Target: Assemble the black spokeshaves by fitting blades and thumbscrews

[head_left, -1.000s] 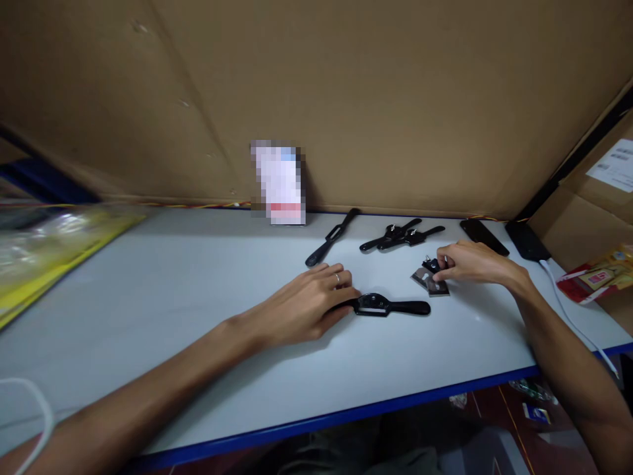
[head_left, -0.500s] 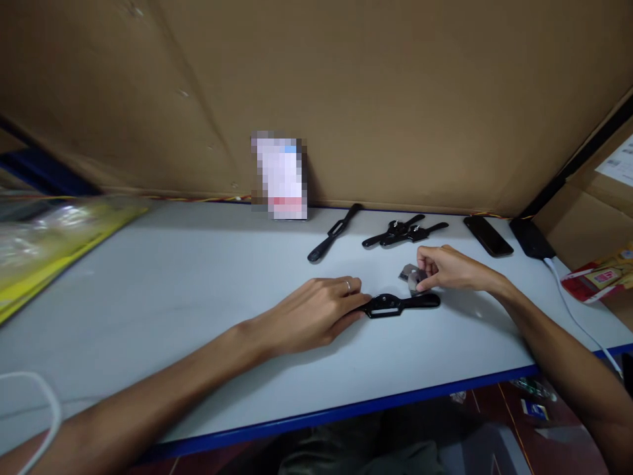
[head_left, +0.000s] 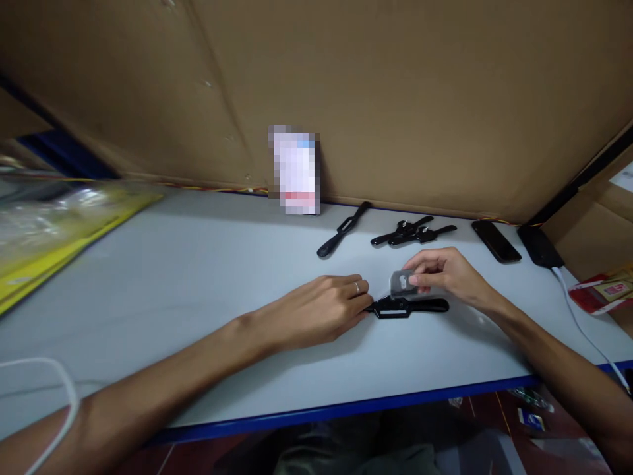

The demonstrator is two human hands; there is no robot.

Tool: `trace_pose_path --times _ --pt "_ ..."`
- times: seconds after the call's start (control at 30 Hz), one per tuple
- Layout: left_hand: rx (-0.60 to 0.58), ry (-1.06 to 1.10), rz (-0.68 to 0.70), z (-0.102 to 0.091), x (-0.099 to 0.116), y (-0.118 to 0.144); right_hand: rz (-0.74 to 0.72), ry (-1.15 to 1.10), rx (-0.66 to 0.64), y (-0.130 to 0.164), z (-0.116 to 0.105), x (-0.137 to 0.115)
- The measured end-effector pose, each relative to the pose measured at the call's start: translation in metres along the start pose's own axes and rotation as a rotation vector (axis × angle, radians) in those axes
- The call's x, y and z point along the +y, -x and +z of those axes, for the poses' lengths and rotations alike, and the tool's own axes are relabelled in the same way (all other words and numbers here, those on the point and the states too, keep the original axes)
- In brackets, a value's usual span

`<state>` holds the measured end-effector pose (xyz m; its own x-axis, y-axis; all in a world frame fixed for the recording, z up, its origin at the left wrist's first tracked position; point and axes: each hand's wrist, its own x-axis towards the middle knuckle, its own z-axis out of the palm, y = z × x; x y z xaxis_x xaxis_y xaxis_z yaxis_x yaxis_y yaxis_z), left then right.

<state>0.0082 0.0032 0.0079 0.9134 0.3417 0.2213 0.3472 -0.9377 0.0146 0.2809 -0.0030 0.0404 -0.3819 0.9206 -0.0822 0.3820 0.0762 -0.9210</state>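
A black spokeshave body (head_left: pixel 410 307) lies flat on the white table (head_left: pixel 208 290). My left hand (head_left: pixel 321 310) rests on its left handle and pins it down. A small grey metal blade (head_left: pixel 401 282) is pinched in the fingers of my right hand (head_left: pixel 442 277), held tilted just above the middle of the spokeshave body.
Further back lie a single black spokeshave handle (head_left: pixel 343 229), a pair of assembled spokeshaves (head_left: pixel 413 232), a dark phone (head_left: pixel 495 240) and a black charger with a white cable (head_left: pixel 539 247). A blurred card (head_left: pixel 295 170) leans on the cardboard wall. Yellow packaging (head_left: pixel 59 231) sits at left.
My right hand lifted the blade from the table at the right and carried it left, over the spokeshave body. My left hand stayed on the handle.
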Motion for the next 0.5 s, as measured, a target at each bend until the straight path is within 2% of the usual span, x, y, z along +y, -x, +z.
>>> trace_pose_path --times 0.1,0.2,0.33,0.5 --pt "0.082 -0.069 0.073 0.002 0.001 0.000 0.024 -0.045 -0.036 0.001 0.015 0.005" --pt "0.137 -0.078 0.095 0.004 0.001 -0.001 0.011 0.011 -0.015 0.000 0.024 0.011" --pt "0.118 -0.103 0.090 0.003 0.001 -0.001 -0.030 0.146 0.037 -0.002 0.026 0.013" --pt "0.082 -0.090 0.053 0.003 0.002 -0.002 -0.018 0.237 0.006 -0.002 0.025 0.009"
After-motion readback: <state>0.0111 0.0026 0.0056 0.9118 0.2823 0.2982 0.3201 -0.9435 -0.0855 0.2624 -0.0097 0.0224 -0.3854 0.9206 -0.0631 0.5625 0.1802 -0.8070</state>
